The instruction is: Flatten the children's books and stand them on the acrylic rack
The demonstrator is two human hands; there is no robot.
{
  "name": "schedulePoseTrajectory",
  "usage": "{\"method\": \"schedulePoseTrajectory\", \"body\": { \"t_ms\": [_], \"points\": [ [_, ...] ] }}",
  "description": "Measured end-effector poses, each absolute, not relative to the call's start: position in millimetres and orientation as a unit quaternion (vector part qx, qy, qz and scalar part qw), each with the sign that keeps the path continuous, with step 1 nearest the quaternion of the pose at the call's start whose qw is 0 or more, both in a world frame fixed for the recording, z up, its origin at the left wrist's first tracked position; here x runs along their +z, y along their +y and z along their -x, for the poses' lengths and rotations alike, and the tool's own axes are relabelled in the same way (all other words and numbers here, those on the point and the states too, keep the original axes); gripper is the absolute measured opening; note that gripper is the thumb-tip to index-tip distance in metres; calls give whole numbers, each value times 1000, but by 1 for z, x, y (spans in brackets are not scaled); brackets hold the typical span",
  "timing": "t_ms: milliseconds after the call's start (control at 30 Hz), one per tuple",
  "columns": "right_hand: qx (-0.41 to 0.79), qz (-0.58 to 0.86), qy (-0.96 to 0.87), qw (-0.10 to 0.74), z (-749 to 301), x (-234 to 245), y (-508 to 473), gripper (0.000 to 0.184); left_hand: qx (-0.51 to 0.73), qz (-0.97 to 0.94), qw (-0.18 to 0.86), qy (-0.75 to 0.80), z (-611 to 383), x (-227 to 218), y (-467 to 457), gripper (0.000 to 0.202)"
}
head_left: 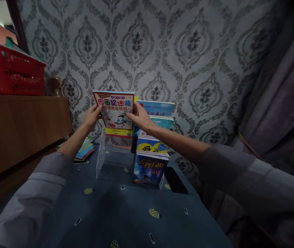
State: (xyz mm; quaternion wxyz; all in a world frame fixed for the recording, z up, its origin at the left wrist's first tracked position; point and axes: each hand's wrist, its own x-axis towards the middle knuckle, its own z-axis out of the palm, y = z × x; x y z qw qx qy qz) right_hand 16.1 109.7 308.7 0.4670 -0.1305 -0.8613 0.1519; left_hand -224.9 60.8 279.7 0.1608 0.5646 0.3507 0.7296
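We see a dark blue cloth printed with yellow pineapples [126, 213] beneath a stepped rack of clear plastic [100, 156]. Upright, colourful paper-covered books [148, 170] fill the rack's right side. At its back left we hold a thin, brown-bordered picture book [117, 112] — left hand [92, 117] gripping one side edge, right hand [142, 119] the other.

2 hands showing: 1 left hand [92, 119], 1 right hand [142, 119]; 1 held book [115, 115], 1 yellow book [118, 132] peeking out behind; 1 clear rack [100, 159] is showing at least 4 other book covers [149, 168]; 1 loose pile [87, 148] is lying there, count unclear; 1 red basket [13, 69], 1 black slab [175, 179]
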Motion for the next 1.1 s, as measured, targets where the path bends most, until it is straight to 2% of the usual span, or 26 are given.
{"method": "schedulePoseTrajectory", "body": {
  "t_ms": [133,233,500,700,800,933,1100],
  "points": [
    [148,91,-849,498,-21,319,99,60,736,-537,156,381,226,277,67,49],
    [110,87,-850,507,-26,328,91,65,735,-522,154,405,227,275,73,48],
    [13,112,-860,498,-43,333,87,52,684,-519,141,494,223,267,91,34],
    [-80,125,-862,485,-56,338,98,40,677,-498,49,540,223,263,95,25],
    [-175,156,-861,451,-57,346,100,42,681,-475,5,557,222,261,95,27],
    [-267,228,-866,356,-48,357,100,45,671,-476,9,568,218,255,98,24],
    [-263,333,-866,264,-32,367,95,40,658,-505,38,556,219,249,102,32]
  ]
}}
